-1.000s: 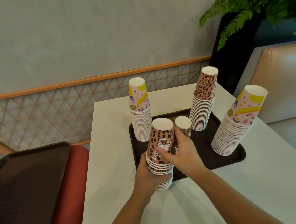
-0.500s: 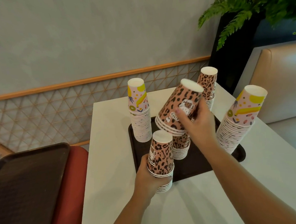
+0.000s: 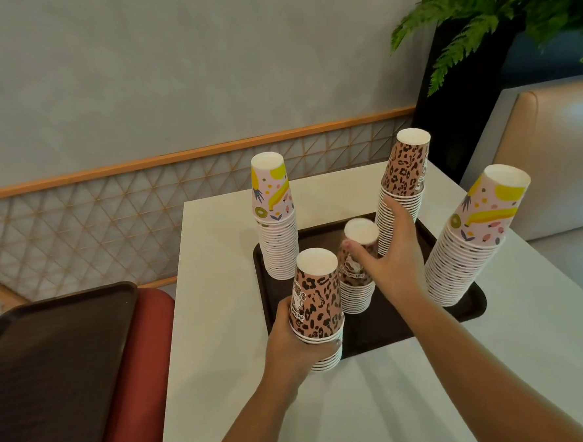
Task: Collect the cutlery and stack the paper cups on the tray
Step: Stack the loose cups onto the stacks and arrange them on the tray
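On white square table (image 3: 429, 383): dark brown rectangular plastic tray (image 3: 375, 332), loaded with upside-down stacks of paper cups. At near left edge of tray, short stack of leopard-print paper cups (image 3: 317, 304), gripped low down by left hand (image 3: 290, 344), fingers curled round the lower rims. Just behind it, toward tray centre, second short leopard-print stack (image 3: 357, 285), slightly blurred, clasped near the top by right hand (image 3: 393, 259), thumb on the near side, fingers wrapped behind. At far left of tray, tall fruit-print paper cup stack (image 3: 274, 218), upright. At far right, tall leopard-print stack (image 3: 402, 186), just beside the right hand's fingertips. At right edge, tall leaning fruit-print stack (image 3: 469, 240). Off to the left, on red cushioned seat (image 3: 135, 367), second dark tray (image 3: 47, 372). Behind, green fern in black planter (image 3: 476, 21).
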### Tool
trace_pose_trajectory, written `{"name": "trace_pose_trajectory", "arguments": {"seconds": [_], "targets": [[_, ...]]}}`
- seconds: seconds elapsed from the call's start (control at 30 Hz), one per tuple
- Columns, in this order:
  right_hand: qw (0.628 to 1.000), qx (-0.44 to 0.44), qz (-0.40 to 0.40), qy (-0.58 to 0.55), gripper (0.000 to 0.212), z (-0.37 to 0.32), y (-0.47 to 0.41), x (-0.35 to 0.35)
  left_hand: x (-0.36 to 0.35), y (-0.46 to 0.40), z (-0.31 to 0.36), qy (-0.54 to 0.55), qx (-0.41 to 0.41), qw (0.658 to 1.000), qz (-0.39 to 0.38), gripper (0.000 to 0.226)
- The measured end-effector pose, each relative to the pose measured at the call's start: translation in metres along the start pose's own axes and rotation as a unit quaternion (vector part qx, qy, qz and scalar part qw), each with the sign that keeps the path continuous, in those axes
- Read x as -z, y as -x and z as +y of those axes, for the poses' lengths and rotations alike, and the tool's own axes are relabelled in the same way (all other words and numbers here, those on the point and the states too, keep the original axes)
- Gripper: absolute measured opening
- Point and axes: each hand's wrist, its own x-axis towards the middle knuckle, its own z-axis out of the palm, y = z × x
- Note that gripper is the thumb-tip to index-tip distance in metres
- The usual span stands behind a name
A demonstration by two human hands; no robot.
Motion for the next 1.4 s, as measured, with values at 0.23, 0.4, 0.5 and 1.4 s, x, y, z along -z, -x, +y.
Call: {"name": "trace_pose_trajectory", "arguments": {"seconds": [0.23,0.4,0.5,1.4], "targets": [[0.985,0.057,-0.158,-0.047,0.082,-0.022,0.044,-0.007,-0.002,0.001,0.003,0.019,-0.002,1.0,-0.005,0.085],[0.982,0.018,-0.185,-0.03,0.074,-0.017,0.052,-0.014,-0.001,0.0,0.008,0.009,-0.024,1.0,-0.011,0.089],[0.984,0.018,-0.177,-0.029,0.073,-0.019,0.05,-0.015,-0.001,0.0,0.008,-0.001,-0.031,0.999,-0.015,0.089],[0.995,0.07,0.05,-0.04,0.066,-0.015,-0.026,0.013,-0.002,-0.001,0.001,-0.035,-0.012,0.999,0.006,0.087]]}}
